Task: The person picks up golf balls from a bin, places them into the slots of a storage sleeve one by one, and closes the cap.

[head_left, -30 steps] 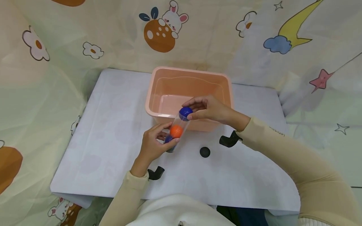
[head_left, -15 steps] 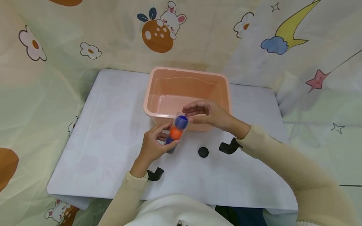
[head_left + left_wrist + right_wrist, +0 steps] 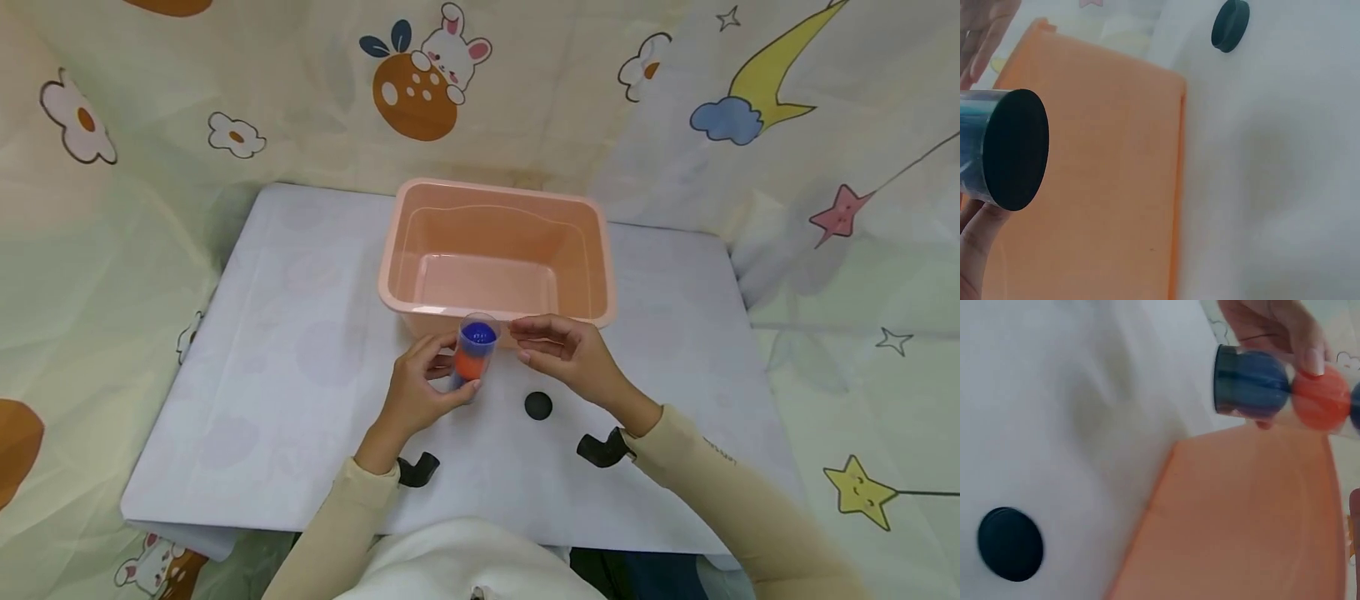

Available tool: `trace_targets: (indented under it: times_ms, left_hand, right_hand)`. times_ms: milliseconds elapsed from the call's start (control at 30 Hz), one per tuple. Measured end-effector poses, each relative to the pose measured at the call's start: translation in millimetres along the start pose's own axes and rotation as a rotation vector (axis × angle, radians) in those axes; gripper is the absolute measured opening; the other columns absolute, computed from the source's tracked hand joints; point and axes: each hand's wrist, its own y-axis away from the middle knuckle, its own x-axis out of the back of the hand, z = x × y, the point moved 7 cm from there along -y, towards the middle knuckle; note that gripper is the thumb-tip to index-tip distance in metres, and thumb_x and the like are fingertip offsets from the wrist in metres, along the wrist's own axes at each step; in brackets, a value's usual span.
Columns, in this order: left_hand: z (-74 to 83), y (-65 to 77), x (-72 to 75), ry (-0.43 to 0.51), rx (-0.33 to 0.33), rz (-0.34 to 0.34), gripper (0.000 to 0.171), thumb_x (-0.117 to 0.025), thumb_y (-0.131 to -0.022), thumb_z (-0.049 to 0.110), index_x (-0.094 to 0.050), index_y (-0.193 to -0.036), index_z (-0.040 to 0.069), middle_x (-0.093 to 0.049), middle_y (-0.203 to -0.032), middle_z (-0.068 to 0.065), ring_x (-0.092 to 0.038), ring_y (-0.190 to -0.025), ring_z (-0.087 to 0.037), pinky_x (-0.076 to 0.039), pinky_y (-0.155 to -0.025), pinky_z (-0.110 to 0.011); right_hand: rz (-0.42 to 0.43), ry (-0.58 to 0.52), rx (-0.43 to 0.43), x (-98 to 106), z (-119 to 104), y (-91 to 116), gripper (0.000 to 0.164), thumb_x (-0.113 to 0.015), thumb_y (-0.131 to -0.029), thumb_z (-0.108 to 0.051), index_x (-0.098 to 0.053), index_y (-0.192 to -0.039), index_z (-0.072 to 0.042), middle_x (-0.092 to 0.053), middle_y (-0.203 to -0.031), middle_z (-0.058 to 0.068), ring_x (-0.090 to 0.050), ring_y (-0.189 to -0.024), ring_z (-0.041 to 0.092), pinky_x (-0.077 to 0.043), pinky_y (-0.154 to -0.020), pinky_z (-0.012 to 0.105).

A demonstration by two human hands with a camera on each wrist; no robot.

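Note:
My left hand (image 3: 418, 390) grips a clear plastic tube (image 3: 492, 350) above the table, its mouth tilted up towards the head camera. Inside, a blue ball (image 3: 478, 335) sits near the mouth and an orange ball (image 3: 470, 367) below it. The right wrist view also shows another blue ball (image 3: 1260, 384) beside the tube's black closed end (image 3: 1225, 380). Just right of the mouth, my right hand (image 3: 568, 357) has its fingers extended and holds nothing. A round black cap (image 3: 537, 406) lies on the table below the right hand.
A pink plastic basin (image 3: 502, 190) stands at the back of the white-covered table (image 3: 300, 333), directly behind the hands. Patterned cloth (image 3: 555, 100) hangs behind the table. Black wrist mounts (image 3: 602, 450) stick out from both sleeves.
The upper blue ball has gone from the right hand's fingers into the tube. The right hand has let go and moved down and right. The tube now stands more upright.

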Motion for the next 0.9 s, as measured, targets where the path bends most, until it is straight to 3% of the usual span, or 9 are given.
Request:
trace_targets:
  times_ms: [133,300,400,567,667,900]
  left_hand:
    - [-4.8,1.0,-3.2,0.003,0.008,-0.004,0.057,-0.094,-0.078,0.006,-0.069,-0.129,0.0,-0.07,-0.116,-0.017,-0.078,-0.099,-0.034,-0.067,-0.084,-0.042]
    - [-11.1,1.5,-8.2,0.0,0.024,-0.017,0.057,-0.094,-0.078,0.007,-0.067,-0.127,0.003,-0.069,-0.116,-0.015,-0.077,-0.101,-0.034,-0.066,-0.086,-0.043]
    - [-14.4,1.7,-11.0,0.01,0.035,-0.021,0.057,-0.095,-0.077,0.005,-0.066,-0.127,0.004,-0.068,-0.115,-0.014,-0.076,-0.102,-0.033,-0.066,-0.087,-0.042]
    - [-18.9,1.3,-15.9,0.018,0.036,-0.033,0.057,-0.095,-0.077,0.004,-0.065,-0.127,0.004,-0.067,-0.116,-0.014,-0.076,-0.103,-0.033,-0.065,-0.09,-0.041]
    - [-22.2,1.3,-18.5,0.014,0.039,-0.036,0.057,-0.094,-0.077,0.003,-0.065,-0.126,0.005,-0.067,-0.117,-0.013,-0.076,-0.103,-0.033,-0.065,-0.091,-0.04]
    - [-30.0,2.6,-25.8,0.02,0.058,-0.05,0.057,-0.094,-0.077,0.0,-0.064,-0.125,0.003,-0.07,-0.12,-0.018,-0.077,-0.105,-0.035,-0.065,-0.091,-0.043]
  right_hand:
    - [0.059,0.028,0.009,5,18,11,0.038,-0.07,-0.093,0.019,-0.063,-0.13,0.021,-0.065,-0.134,0.039,-0.072,-0.116,0.005,-0.059,-0.098,0.027]
    - [0.122,0.053,-0.054,14,53,22,0.037,-0.072,-0.094,0.017,-0.064,-0.129,0.02,-0.065,-0.133,0.039,-0.073,-0.114,0.007,-0.059,-0.096,0.023]
    - [0.145,0.065,-0.108,18,76,30,0.037,-0.073,-0.094,0.016,-0.064,-0.129,0.019,-0.064,-0.133,0.04,-0.074,-0.117,0.016,-0.059,-0.095,0.021]
    - [0.175,0.086,-0.176,21,107,44,0.039,-0.076,-0.094,0.012,-0.065,-0.13,0.018,-0.064,-0.135,0.039,-0.068,-0.125,0.044,-0.057,-0.098,0.02]
    - [0.186,0.111,-0.202,22,120,51,0.04,-0.077,-0.094,0.01,-0.065,-0.132,0.016,-0.065,-0.137,0.035,-0.063,-0.131,0.049,-0.055,-0.106,0.025]
    - [0.195,0.244,-0.252,24,140,63,0.05,-0.084,-0.092,0.001,-0.065,-0.138,0.009,-0.066,-0.143,0.026,-0.058,-0.14,0.042,-0.046,-0.118,0.044]
